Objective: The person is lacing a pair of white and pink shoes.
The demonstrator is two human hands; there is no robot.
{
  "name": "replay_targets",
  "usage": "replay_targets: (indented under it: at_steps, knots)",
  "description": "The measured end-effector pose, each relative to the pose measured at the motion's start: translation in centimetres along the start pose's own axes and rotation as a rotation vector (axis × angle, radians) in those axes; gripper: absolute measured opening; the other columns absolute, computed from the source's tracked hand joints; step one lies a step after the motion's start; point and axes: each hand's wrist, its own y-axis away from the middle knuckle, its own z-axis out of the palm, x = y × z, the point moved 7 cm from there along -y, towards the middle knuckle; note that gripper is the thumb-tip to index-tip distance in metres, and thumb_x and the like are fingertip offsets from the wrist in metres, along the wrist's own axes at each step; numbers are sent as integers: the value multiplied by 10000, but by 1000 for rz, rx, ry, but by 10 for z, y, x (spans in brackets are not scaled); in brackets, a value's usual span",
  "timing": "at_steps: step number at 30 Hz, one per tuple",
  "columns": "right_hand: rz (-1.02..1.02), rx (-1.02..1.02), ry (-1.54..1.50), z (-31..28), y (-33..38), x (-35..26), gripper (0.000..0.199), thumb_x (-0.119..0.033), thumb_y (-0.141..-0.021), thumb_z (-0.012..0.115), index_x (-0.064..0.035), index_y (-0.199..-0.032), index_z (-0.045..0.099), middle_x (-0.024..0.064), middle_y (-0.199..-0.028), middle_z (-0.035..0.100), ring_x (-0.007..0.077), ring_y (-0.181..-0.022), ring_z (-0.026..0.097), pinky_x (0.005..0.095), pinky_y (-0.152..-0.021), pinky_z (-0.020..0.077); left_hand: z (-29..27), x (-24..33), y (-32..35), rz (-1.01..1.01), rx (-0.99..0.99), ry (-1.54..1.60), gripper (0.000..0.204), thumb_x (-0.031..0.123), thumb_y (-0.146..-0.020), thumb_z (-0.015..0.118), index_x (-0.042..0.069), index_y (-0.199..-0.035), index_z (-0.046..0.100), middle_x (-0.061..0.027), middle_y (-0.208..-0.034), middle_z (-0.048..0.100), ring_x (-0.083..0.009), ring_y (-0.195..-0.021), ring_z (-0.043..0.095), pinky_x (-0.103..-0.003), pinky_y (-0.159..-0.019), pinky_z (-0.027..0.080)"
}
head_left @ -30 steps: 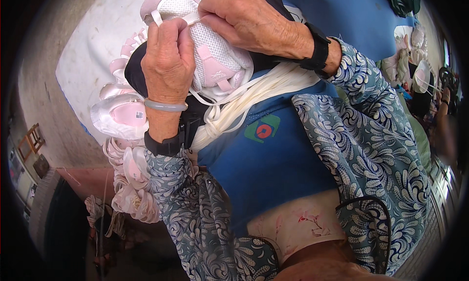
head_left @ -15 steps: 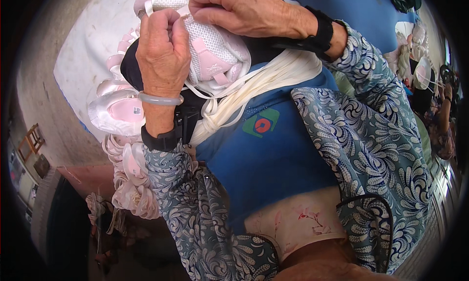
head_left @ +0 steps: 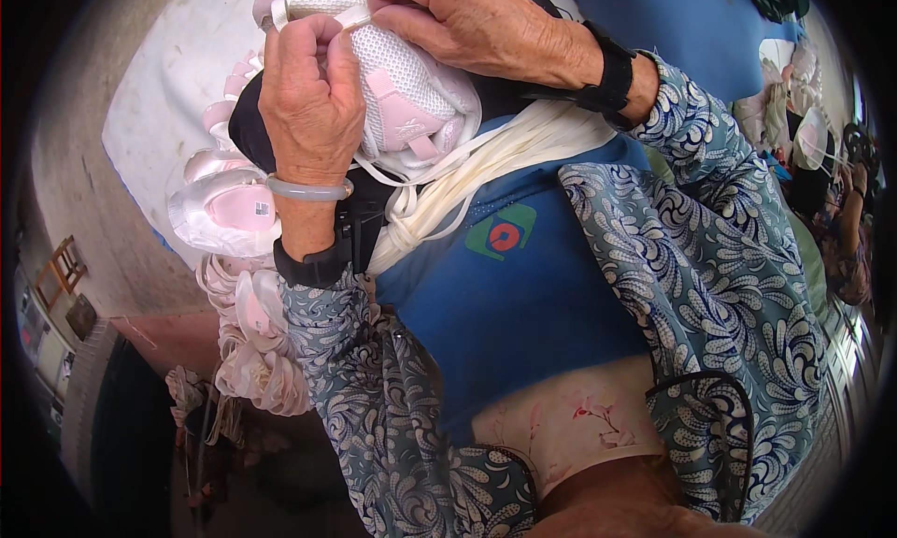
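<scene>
A white mesh sneaker (head_left: 397,80) with pale pink panels lies at the top, on something black over my lap. My right hand (head_left: 486,28), reaching in from the right, pinches a flat white shoelace (head_left: 353,17) above the shoe's opening. My left hand (head_left: 311,103), with a pale bangle on its wrist, is closed against the shoe's lacing area. Its fingertips meet near the same lace, but what they grip is hidden. A loop of white lace (head_left: 279,14) stands up just left of them. Below the shoe, a thick bundle of cream laces (head_left: 467,183) drapes across my blue apron (head_left: 523,304).
Several pink-and-white shoes (head_left: 238,211) are lined up left of my left arm, along a white-covered surface (head_left: 154,117), with more shoe parts (head_left: 262,374) stacked below. At far right, another person's arm (head_left: 852,215) is near more shoes. Blue material (head_left: 663,33) spreads at the top right.
My right hand has shifted slightly right, and more of the white shoelace shows between my two hands. My left hand stays nearly where it was.
</scene>
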Motion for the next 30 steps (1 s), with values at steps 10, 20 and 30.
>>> replay_targets:
  at_steps: [10, 20, 30]
  knots:
    - [60, -179, 450, 0, -4, -23, 98, -63, -821, 562, 21, -822, 511, 194, -773, 503, 361, -732, 531, 426, -664, 447, 1, -5, 3, -36, -13, -1, 81, 46, -840, 607, 31, -895, 549, -100, -799, 530, -251, -662, 559, -346, -594, 466]
    - [-91, -81, 121, 6, -3, -3, 94, -31, -796, 553, 38, -806, 489, 199, -778, 494, 359, -721, 540, 397, -610, 451, 0, -2, 3, -39, 8, 15, 98, 57, -841, 624, 30, -909, 558, -101, -812, 535, -222, -633, 564, -316, -566, 470]
    - [-173, -167, 112, 11, -1, -16, 97, -12, -790, 546, 49, -826, 480, 198, -775, 493, 372, -683, 554, 420, -552, 443, -1, 1, 3, -34, 18, -18, 101, 58, -841, 624, 35, -910, 554, -100, -804, 528, -224, -636, 567, -323, -566, 477]
